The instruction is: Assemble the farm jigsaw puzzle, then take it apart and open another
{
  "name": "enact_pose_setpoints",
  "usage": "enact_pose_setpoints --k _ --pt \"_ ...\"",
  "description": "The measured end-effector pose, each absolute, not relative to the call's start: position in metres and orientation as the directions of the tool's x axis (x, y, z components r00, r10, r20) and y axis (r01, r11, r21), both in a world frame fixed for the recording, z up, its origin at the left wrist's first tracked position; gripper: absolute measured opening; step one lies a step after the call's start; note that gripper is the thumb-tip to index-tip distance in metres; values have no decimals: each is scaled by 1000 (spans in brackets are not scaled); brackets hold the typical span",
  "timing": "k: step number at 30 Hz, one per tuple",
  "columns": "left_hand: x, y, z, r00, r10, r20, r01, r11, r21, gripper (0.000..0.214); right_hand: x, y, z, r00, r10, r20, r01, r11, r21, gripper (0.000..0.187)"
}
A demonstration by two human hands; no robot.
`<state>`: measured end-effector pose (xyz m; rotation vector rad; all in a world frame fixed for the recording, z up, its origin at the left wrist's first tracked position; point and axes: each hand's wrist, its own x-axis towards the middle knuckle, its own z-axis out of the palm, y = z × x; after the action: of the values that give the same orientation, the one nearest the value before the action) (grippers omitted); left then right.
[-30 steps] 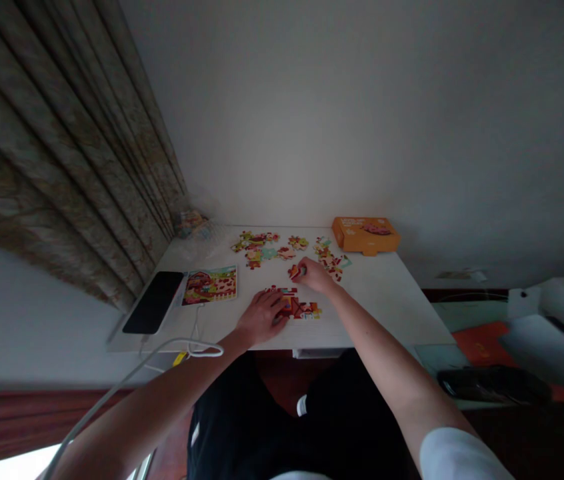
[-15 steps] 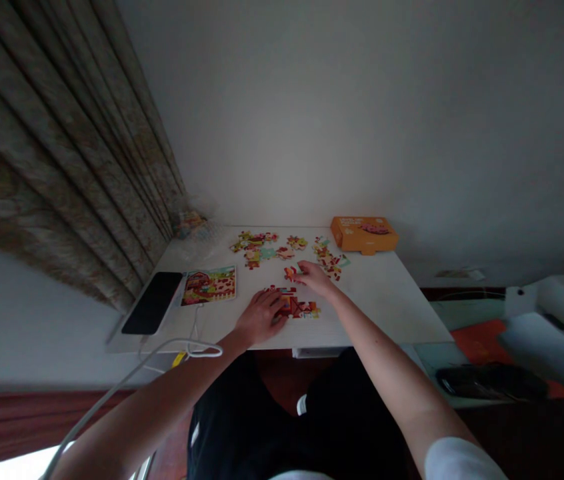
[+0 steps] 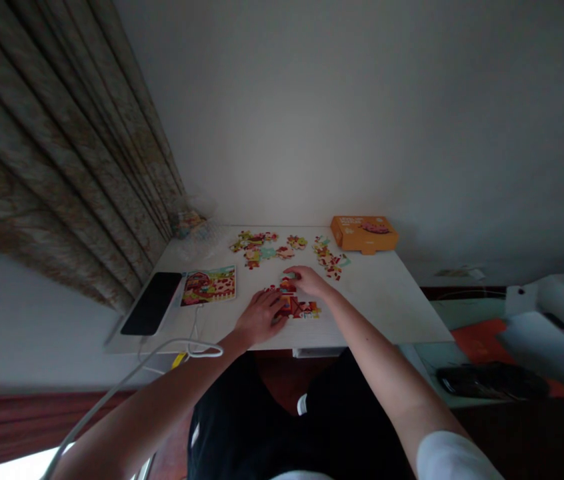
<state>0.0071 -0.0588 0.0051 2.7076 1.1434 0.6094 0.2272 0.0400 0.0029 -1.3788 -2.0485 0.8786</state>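
My left hand [image 3: 259,317] lies palm down, its fingers laid out loosely on the left end of the joined puzzle section [image 3: 303,309]. My right arm reaches in from the right, and my right hand [image 3: 308,280], narrowed to a pinch, holds a red puzzle piece [image 3: 288,285] at the section's far edge. Beyond the section lie loose pieces [image 3: 329,256]; left of it, the picture card [image 3: 209,285] and phone [image 3: 152,303]; beyond and right, the orange box [image 3: 365,235], its blurred lettering seemingly LEVEL UP PUZZLES

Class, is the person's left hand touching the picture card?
Apart: the head view shows a strip of white tabletop between the left hand and the picture card.
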Motion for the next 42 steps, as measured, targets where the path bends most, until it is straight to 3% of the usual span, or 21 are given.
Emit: enact_pose_setpoints --k 11,15,21,25,29,31,33,37,39,42 --pt "7 -59 7 636 719 280 661 -695 283 37 221 20 -13 -292 931 217 654 360 -666 12" --pt "8 -60 7 632 719 288 661 -695 283 37 217 -8 -14 -281 912 298 721 406 -562 21" --pt "8 -60 10 634 719 283 664 -694 277 37 215 -50 -2 -350 892 287 798 444 -407 38" --pt "7 -59 9 644 710 285 661 -704 259 39 210 -57 3 -335 894 296 796 437 -420 39" --pt "6 -57 4 653 692 307 651 -720 240 38 214 -51 -1 -255 895 365 727 427 -538 33" --pt "5 -57 2 652 690 314 652 -722 233 36 231 -41 -3 -100 912 397 724 341 -599 27" --pt "5 -57 1 648 692 318 652 -720 237 35 258 -26 0 141 912 385 777 139 -614 27" --pt "4 -57 1 648 690 321 647 -722 245 36 321 6 14 501 839 213 793 -347 -502 39" --pt "4 -56 -1 643 693 327 650 -719 245 36 341 17 19 518 848 109 792 -428 -435 44" --pt "3 -55 -5 638 693 335 652 -718 244 37 353 28 20 442 897 3 837 -412 -360 47"
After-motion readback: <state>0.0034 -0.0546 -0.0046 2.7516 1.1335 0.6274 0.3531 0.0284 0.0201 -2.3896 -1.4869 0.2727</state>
